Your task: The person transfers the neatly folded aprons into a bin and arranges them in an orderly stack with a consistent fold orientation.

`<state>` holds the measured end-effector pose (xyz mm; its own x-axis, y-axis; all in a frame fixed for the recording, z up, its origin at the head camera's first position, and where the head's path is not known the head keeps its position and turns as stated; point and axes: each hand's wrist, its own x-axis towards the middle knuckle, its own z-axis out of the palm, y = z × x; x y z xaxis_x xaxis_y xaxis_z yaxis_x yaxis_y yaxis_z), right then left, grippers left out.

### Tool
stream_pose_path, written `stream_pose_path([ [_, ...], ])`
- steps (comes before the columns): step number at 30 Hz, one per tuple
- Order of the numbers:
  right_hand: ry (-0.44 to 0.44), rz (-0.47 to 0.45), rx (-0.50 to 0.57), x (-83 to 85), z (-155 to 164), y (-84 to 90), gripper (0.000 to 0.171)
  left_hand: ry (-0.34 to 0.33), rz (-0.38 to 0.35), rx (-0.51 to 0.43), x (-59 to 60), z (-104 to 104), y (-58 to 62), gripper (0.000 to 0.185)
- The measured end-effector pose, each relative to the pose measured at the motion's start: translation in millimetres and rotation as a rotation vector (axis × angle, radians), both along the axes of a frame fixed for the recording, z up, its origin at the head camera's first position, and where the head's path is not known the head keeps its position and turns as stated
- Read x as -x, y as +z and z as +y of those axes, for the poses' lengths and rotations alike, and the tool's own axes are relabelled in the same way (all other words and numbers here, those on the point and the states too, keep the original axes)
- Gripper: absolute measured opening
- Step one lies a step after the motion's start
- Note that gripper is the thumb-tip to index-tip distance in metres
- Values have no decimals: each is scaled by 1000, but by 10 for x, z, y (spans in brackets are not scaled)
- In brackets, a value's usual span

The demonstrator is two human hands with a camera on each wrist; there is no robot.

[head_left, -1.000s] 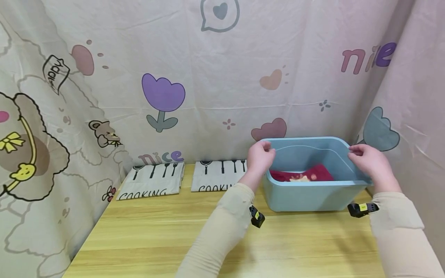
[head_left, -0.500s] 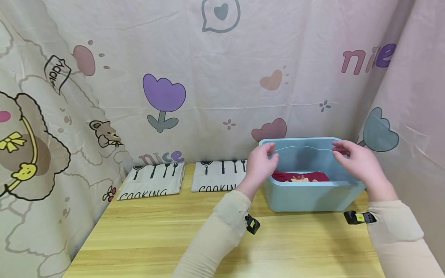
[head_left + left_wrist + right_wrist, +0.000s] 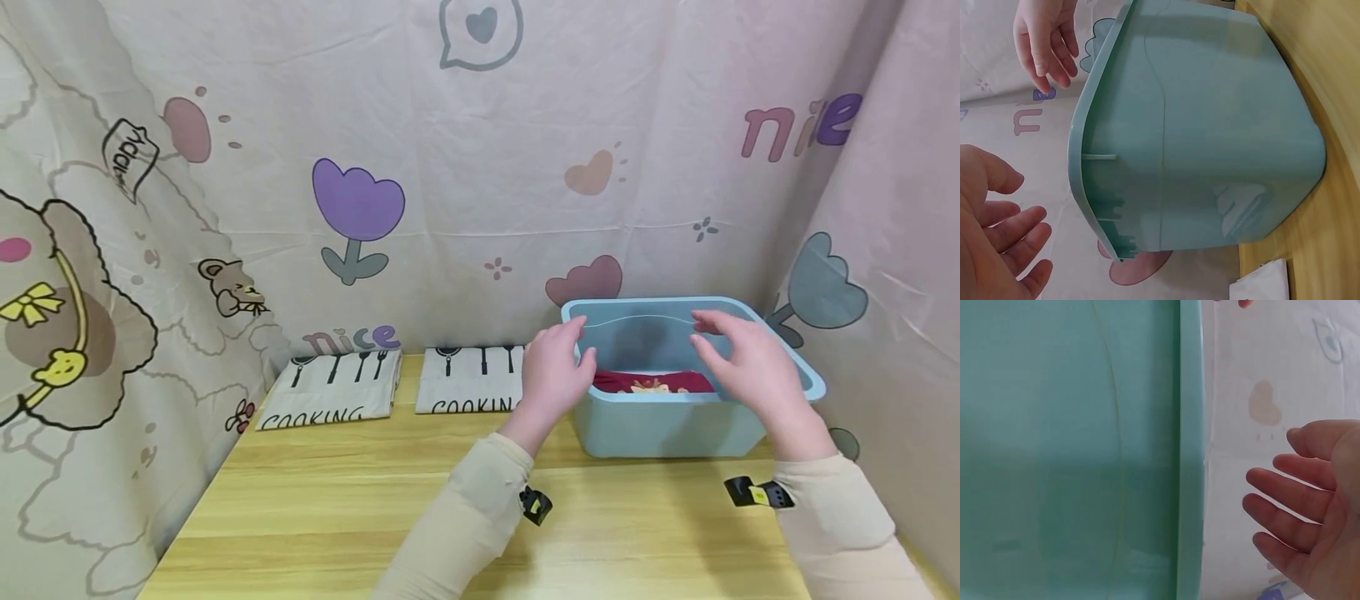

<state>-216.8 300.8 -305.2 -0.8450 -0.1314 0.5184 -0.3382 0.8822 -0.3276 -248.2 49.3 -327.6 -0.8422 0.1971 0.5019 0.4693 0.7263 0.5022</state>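
A light blue plastic bin (image 3: 667,429) stands on the table at the right, with a folded dark red cloth (image 3: 693,382) bearing a pale print inside it. My left hand (image 3: 553,371) hovers by the bin's left front corner, fingers loosely bent and holding nothing. Above the right part of the bin hangs my right hand (image 3: 750,362), also holding nothing, its thumb apart from the fingers. Both wrist views show a gap between each hand and the bin's rim (image 3: 1191,450). Part of the red cloth is hidden behind the bin's front wall.
Two folded white cloths printed with utensils and "COOKING", one at the left (image 3: 330,390) and one nearer the bin (image 3: 468,381), lie along the back of the wooden table (image 3: 360,500). A patterned curtain (image 3: 465,167) closes off the back and both sides.
My right hand has left the bin's right rim and moved left over the bin. My left hand has drawn slightly back from the left rim, its fingers spreading. The bin stays put.
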Motion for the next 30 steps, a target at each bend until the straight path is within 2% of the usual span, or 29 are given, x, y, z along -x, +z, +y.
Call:
stream_pose_path([
  [8,15,77,1,-62,-165,-60,47,-17,32,38,-91,-100,-89,48],
  [15,70,159,-10,-73,-317,-137,48,-13,117,79,-117,-252,-185,51],
  [23,152,260,-21,-63,-489,-246,48,40,207,159,-155,-480,-292,52],
  [30,228,332,12,-48,-670,-330,45,42,243,134,-202,-628,-382,51],
])
